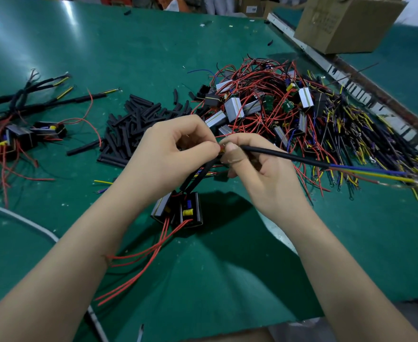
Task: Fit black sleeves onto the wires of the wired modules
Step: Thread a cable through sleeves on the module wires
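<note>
hands meet at the tube mouth: left hand [178, 149] pinches the thin red wire tip [221, 148], feeding it in; right hand [249, 166] grips the long black rubber sleeve [284, 156] steady.

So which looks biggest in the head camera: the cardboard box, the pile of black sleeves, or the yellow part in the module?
1. cardboard box, though it sits farther away
2. pile of black sleeves
3. yellow part

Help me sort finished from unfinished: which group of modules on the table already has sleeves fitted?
The cluster at the far left: its wires wear black sleeves. The big right-hand pile shows bare red wires.
</note>
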Demonstrator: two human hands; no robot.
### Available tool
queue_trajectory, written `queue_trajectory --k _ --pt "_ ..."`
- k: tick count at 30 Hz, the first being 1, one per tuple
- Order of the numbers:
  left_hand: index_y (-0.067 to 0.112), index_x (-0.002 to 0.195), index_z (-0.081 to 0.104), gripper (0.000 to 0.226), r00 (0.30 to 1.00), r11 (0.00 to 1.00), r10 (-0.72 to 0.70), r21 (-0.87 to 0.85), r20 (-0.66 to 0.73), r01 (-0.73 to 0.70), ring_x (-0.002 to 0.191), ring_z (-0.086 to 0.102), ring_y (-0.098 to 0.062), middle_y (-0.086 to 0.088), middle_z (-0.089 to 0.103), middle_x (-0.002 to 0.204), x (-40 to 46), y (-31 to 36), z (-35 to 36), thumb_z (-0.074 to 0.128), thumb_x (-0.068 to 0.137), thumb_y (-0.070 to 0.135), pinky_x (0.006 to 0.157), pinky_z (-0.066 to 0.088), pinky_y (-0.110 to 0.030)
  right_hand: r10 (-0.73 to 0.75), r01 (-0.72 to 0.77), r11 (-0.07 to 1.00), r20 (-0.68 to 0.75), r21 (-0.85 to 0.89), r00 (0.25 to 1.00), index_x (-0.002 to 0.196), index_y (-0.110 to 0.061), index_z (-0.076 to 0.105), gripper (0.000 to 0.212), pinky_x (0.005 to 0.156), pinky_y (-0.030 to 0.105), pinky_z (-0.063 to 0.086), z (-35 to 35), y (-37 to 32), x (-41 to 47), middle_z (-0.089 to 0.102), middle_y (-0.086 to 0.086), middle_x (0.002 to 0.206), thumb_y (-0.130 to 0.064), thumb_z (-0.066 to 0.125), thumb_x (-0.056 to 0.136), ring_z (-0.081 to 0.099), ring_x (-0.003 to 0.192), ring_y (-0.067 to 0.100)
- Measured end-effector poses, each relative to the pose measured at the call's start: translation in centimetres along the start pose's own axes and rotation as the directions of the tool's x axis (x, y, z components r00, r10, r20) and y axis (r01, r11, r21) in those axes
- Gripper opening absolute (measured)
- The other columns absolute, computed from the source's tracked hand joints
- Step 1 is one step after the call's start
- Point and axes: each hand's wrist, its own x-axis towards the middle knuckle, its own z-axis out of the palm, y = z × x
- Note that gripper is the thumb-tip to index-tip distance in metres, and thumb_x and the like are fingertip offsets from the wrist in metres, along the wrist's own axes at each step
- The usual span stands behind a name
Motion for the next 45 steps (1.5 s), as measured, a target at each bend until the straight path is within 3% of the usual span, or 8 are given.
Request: queue_trajectory --k 5,10,17,22,32,35,37,45 --pt "0.016 0.071 0.062 0.009 0.999 0.997 -0.036 -0.062 -0.018 0.035 0.051 0.039 -0.002 0.012 0.052 0.054 -0.05 0.21 0.12 0.065 0.078 0.021 0.048 0.031 -0.013 -0.013 0.012 1.0 -0.032 -0.021 0.999 0.093 -0.034 0.059 0.017 0.063 0.02 0.047 0.06 0.1 -0.01 0.061 -0.007 0.076 -0.017 0.054 0.096 0.056 0.066 0.011" --pt "0.018 0.072 0.063 0.017 0.992 0.98 -0.125 -0.153 0.03 0.128 0.051 0.049 0.004 0.013 0.057 0.052 -0.06 0.43 -0.04 0.061 0.086 0.008 0.049 0.035 -0.005 -0.003 0.005 0.998 -0.025 0.066 1.0 0.094 -0.028 0.062 0.017 0.061 0.013 0.045 0.01 -0.07 -0.05 0.064 0.01 0.077 -0.013 0.054 0.096 0.054 0.061 0.007" --pt "0.021 0.07 0.066 0.02 0.967 0.948 -0.237 -0.195 0.094 0.251 0.041 0.043 0.001 0.009 0.059 0.055 0.04 0.43 -0.15 0.061 0.087 0.012 0.043 0.033 -0.007 -0.037 0.037 0.999 -0.035 0.019 0.999 0.095 -0.03 0.061 0.019 0.066 0.024 0.047 0.06 0.11 -0.01 0.063 -0.002 0.081 -0.011 0.056 0.094 0.055 0.067 0.011" --pt "0.023 0.071 0.072 0.019 0.954 0.948 -0.278 -0.129 0.115 0.292 0.04 0.036 0.0 0.008 0.049 0.045 0.06 0.31 -0.55 0.062 0.086 0.022 0.037 0.026 -0.009 -0.033 0.036 0.997 -0.036 0.073 0.999 0.094 -0.028 0.064 0.022 0.061 0.01 0.043 0.06 -0.11 0.0 0.063 0.003 0.083 -0.006 0.057 0.093 0.054 0.063 0.004" --pt "0.017 0.079 0.074 0.02 0.947 0.948 -0.275 -0.114 0.168 0.296 0.038 0.03 -0.002 0.006 0.055 0.046 -0.18 0.49 -0.8 0.06 0.089 0.027 0.037 0.025 -0.011 -0.025 0.032 0.993 -0.064 0.116 0.998 0.095 -0.027 0.068 0.019 0.063 0.021 0.046 0.04 -0.06 -0.05 0.066 0.016 0.09 -0.01 0.06 0.091 0.057 0.072 0.014" --pt "0.014 0.073 0.069 0.021 0.926 0.916 -0.317 -0.188 0.205 0.355 0.041 0.029 -0.007 0.006 0.048 0.044 -0.07 0.64 -0.55 0.057 0.089 0.023 0.037 0.023 -0.013 -0.002 0.013 0.985 -0.064 0.172 0.998 0.096 -0.026 0.069 0.018 0.062 0.018 0.046 0.1 -0.25 -0.09 0.069 0.004 0.088 -0.012 0.06 0.09 0.058 0.071 0.007" --pt "0.01 0.081 0.068 0.02 0.922 0.903 -0.311 -0.231 0.233 0.363 0.041 0.028 -0.007 0.008 0.046 0.044 0.02 0.75 -0.41 0.055 0.091 0.021 0.038 0.021 -0.014 0.046 -0.032 0.977 -0.065 0.209 0.997 0.098 -0.026 0.069 0.014 0.061 0.017 0.046 0.13 -0.34 -0.04 0.068 -0.009 0.084 -0.018 0.061 0.089 0.057 0.066 0.003" --pt "0.0 0.093 0.066 0.023 0.931 0.908 -0.263 -0.263 0.252 0.328 0.034 0.033 -0.005 0.007 0.05 0.047 0.13 0.72 -0.45 0.052 0.094 0.018 0.037 0.027 -0.011 0.089 -0.07 0.973 -0.08 0.221 0.993 0.099 -0.021 0.068 0.013 0.059 0.018 0.046 0.09 -0.24 0.1 0.067 -0.008 0.077 -0.023 0.062 0.088 0.055 0.06 0.009"
